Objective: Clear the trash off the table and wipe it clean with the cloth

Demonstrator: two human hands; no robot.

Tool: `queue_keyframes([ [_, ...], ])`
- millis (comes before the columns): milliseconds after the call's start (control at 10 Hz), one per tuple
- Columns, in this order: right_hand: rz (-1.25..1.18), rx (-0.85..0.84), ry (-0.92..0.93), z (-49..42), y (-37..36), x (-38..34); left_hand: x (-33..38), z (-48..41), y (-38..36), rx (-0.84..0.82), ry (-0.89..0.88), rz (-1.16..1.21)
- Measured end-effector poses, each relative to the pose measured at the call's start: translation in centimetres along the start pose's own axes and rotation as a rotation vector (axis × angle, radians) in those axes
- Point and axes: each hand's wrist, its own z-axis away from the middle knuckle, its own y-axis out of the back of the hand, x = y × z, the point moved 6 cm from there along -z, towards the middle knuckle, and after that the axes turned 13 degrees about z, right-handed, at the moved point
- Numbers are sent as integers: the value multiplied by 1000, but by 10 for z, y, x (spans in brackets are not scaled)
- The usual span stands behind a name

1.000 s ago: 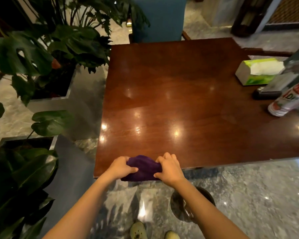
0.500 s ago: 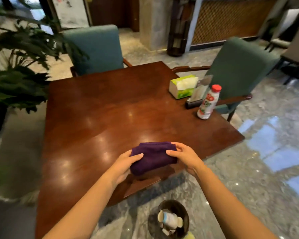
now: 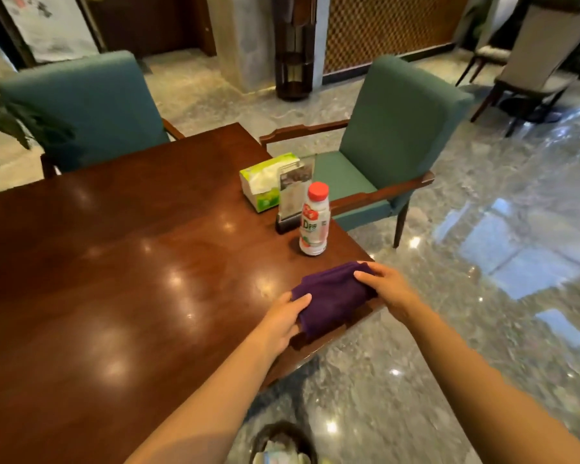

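Note:
A folded purple cloth lies at the near right corner of the dark wooden table. My left hand grips its left end and my right hand grips its right end. Just beyond the cloth a white drink bottle with a red cap stands upright near the table's right edge. On the floor below the table edge sits a dark round bin with a discarded bottle inside, partly cut off by the frame.
A green and white tissue box and a clear sign holder stand behind the bottle. Two teal armchairs flank the table at the far side and the right. Plant leaves hang at the left. Glossy stone floor lies to the right.
The cloth and both hands have slid right along the table's near edge to the right corner, close to the bottle. The view has swung right and up.

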Motion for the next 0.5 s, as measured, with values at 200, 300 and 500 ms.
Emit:
queue_keyframes([
  [200, 207, 106, -11, -57, 46, 40, -25, -50, -41, 145, -17, -79],
  [300, 318, 111, -9, -76, 52, 55, -28, -62, -46, 231, -53, -176],
  [500, 450, 110, 8, -95, 56, 60, -9, -67, -39, 280, -125, -406],
])
